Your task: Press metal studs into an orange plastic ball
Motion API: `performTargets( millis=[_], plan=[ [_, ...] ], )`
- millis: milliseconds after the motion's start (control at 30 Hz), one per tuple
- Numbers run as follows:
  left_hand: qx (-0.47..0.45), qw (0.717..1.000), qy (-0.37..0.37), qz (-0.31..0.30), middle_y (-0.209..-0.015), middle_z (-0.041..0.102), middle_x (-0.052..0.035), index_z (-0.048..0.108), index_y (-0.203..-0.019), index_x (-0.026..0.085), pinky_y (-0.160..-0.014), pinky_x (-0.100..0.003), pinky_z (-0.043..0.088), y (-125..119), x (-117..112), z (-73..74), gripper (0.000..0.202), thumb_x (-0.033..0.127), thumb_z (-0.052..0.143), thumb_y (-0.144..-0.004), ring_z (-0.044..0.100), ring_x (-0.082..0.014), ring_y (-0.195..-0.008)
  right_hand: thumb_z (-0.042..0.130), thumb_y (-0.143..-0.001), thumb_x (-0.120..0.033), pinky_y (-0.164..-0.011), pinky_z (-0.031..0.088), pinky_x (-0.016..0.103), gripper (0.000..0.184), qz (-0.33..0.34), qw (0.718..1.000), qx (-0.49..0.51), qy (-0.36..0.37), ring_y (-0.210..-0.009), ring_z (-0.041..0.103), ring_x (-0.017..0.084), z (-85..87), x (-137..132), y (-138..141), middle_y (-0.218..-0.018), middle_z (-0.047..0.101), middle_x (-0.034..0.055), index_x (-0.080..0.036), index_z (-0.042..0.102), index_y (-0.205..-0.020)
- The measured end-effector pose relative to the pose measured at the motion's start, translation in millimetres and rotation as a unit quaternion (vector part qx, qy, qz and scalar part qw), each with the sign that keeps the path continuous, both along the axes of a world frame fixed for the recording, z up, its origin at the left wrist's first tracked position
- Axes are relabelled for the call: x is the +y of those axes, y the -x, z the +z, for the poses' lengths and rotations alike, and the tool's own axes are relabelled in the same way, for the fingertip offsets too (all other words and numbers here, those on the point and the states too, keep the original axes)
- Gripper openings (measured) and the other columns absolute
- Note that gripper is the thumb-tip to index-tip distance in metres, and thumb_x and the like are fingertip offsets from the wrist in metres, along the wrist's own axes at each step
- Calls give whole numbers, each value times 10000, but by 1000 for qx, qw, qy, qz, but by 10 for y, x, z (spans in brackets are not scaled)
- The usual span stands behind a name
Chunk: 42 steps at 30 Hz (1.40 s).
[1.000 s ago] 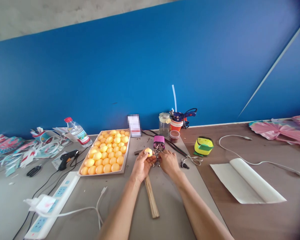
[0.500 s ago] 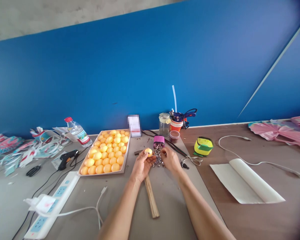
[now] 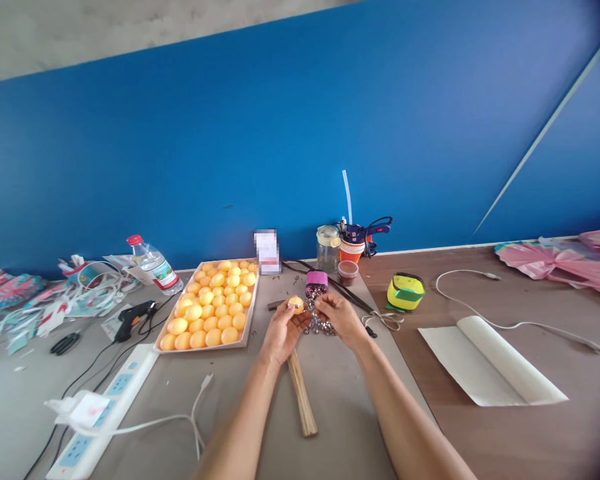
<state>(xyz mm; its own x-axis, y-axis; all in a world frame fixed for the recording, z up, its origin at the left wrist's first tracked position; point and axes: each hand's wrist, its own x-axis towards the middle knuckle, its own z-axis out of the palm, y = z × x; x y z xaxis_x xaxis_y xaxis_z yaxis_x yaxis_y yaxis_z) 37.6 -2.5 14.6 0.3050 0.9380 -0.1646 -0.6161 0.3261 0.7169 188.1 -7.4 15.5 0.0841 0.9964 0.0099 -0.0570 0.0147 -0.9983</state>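
My left hand (image 3: 280, 332) is closed round a small orange ball (image 3: 296, 305), held just above the table. My right hand (image 3: 338, 316) is pinched beside it, fingertips close to the ball; what they hold is too small to make out. Between and below the hands lies a heap of small shiny metal pieces (image 3: 320, 324), spilled from a tipped pink-rimmed container (image 3: 317, 282). A tray (image 3: 251, 317) full of several more orange balls sits to the left of my hands.
A wooden stick (image 3: 301, 393) lies under my left wrist. Glue gun (image 3: 135, 311), power strip (image 3: 105, 405), cables and water bottle (image 3: 153, 264) are at the left. Jar (image 3: 328, 247), cup of tools (image 3: 352, 247), yellow-green tape measure (image 3: 406, 291), white paper roll (image 3: 490, 360) and pink fabric (image 3: 565, 259) are at the right.
My right hand has risen from the metal pieces and moved towards the ball. The heap has spread a little to the right. My left hand has stayed put.
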Motion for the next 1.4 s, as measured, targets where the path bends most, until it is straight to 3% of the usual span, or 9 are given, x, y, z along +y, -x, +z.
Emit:
performTargets(
  millis=[100, 200, 500, 1133, 1400],
  plan=[
    [-5, 1000, -10, -6, -855, 663, -60, 584, -971, 158, -785, -337, 498, -7, -7, 11, 277, 271, 695, -743, 654, -184, -783, 664, -621, -325, -537, 346, 228, 217, 42, 993, 109, 11, -539, 449, 90, 20, -18, 70, -631, 562, -20, -165, 581, -743],
    [-1, 1000, -15, -7, -841, 654, -46, 587, -989, 165, -777, -341, 496, -11, -10, 12, 297, 265, 704, -735, 646, -181, -770, 678, -596, -307, -546, 342, 228, 212, 43, 990, 132, 11, -546, 435, 84, 29, -33, 143, -628, 561, -24, -166, 586, -724],
    [6, 999, -36, -12, -921, 658, -54, 601, -1039, 177, -808, -342, 478, -19, -11, -29, 355, 264, 726, -718, 631, -176, -826, 652, -596, -331, -520, 301, 224, 191, 20, 995, 102, 15, -518, 366, 76, 47, -39, 203, -573, 492, -49, -178, 579, -682],
    [36, 997, -59, 20, -896, 653, -45, 620, -1007, 170, -792, -360, 468, -59, -51, -9, 376, 274, 757, -673, 617, -180, -799, 611, -619, -317, -509, 329, 226, 159, 27, 996, 76, 37, -520, 428, 89, 11, -53, 196, -561, 531, -42, -178, 578, -687],
    [52, 996, -67, 33, -880, 642, -26, 638, -969, 180, -753, -317, 468, -73, -62, 3, 326, 263, 750, -674, 602, -164, -773, 591, -627, -292, -491, 321, 227, 125, 33, 997, 71, 21, -495, 432, 88, -33, -23, 194, -529, 507, -57, -192, 557, -693]
  ],
)
